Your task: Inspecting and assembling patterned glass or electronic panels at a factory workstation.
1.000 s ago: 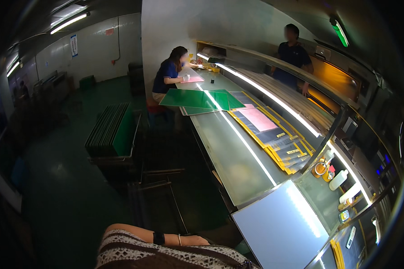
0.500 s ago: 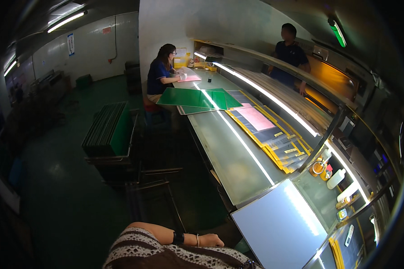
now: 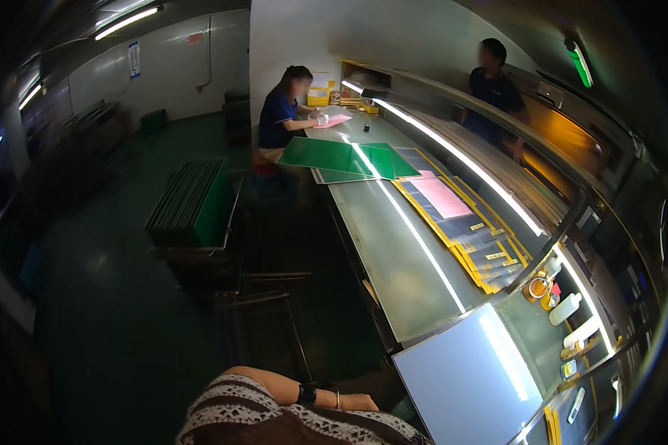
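Note:
My left forearm, with a dark band and a thin bracelet at the wrist, lies bent across my body at the bottom of the picture. At its end my left hand (image 3: 360,402) is closed, its fingers curled under, and no object shows in it. Just right of it a pale bluish-white rectangular panel (image 3: 464,378) lies on the near end of the long bench (image 3: 393,256). A small gap separates the hand from the panel. My right hand does not show.
Green panels (image 3: 334,157) lie across the bench farther off. Beside them are yellow-edged dark sheets (image 3: 471,237) and a pink sheet (image 3: 444,194). Bottles (image 3: 565,308) line the right side. A rack of panels (image 3: 189,204) stands left. One person sits writing; another stands beyond the shelf.
The whole view has shifted slightly, so the scene sits a little farther right. My left arm keeps its bent pose. The seated person's head has turned a little.

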A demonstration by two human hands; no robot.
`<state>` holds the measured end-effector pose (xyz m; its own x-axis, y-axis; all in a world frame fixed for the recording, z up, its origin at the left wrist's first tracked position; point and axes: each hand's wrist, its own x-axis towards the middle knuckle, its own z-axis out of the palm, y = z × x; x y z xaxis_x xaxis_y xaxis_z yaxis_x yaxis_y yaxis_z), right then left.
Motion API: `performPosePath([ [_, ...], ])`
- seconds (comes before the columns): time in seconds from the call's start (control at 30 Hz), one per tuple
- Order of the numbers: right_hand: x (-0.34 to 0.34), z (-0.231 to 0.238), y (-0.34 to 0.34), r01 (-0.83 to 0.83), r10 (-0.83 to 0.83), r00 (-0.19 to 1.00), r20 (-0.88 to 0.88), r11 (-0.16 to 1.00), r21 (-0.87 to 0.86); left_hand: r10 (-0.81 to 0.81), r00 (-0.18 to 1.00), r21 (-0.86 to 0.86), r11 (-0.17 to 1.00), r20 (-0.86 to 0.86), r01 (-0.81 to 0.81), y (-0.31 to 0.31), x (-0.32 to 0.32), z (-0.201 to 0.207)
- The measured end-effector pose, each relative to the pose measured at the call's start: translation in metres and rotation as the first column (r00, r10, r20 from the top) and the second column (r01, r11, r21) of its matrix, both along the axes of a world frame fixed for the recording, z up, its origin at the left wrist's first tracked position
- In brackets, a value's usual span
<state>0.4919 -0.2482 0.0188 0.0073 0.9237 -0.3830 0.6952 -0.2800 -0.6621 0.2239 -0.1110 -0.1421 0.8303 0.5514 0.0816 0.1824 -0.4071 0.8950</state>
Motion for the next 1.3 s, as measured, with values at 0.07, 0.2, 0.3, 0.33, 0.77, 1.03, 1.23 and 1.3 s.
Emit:
performPosePath([
  [0.07,0.002,0.0,0.0,-0.002,0.002,1.0,0.003,1.0,-0.005,-0.002,1.0,0.019,1.0,-0.003,0.002,-0.001,0.001,-0.004],
  [0.2,0.007,0.003,0.002,0.002,-0.002,1.0,0.012,1.0,-0.008,-0.042,0.999,-0.096,0.994,0.004,0.043,-0.003,0.002,0.008],
  [0.3,0.008,0.003,0.003,0.002,-0.002,1.0,0.009,1.0,-0.016,-0.059,0.998,-0.14,0.989,-0.028,0.055,-0.004,0.001,0.02],
  [0.33,0.009,0.004,0.004,0.003,-0.003,1.0,0.012,1.0,-0.016,-0.065,0.997,-0.154,0.986,-0.039,0.058,-0.005,0.001,0.021],
  [0.77,0.026,0.001,0.024,-0.061,0.062,0.997,0.051,0.998,-0.024,0.218,0.968,0.067,0.975,-0.121,-0.211,-0.01,-0.046,0.031],
  [1.03,0.027,-0.003,0.028,-0.099,0.099,0.991,0.09,0.995,-0.01,0.186,0.982,0.118,0.976,-0.003,-0.185,-0.002,-0.025,-0.025],
  [1.23,0.021,-0.002,0.025,-0.087,0.087,0.991,0.105,0.996,-0.005,0.078,0.996,-0.019,0.997,0.038,-0.077,0.003,-0.013,-0.024],
  [1.3,0.02,-0.002,0.023,-0.08,0.081,0.99,0.112,0.997,-0.007,0.052,0.998,-0.066,0.997,0.047,-0.049,0.003,-0.014,-0.024],
])
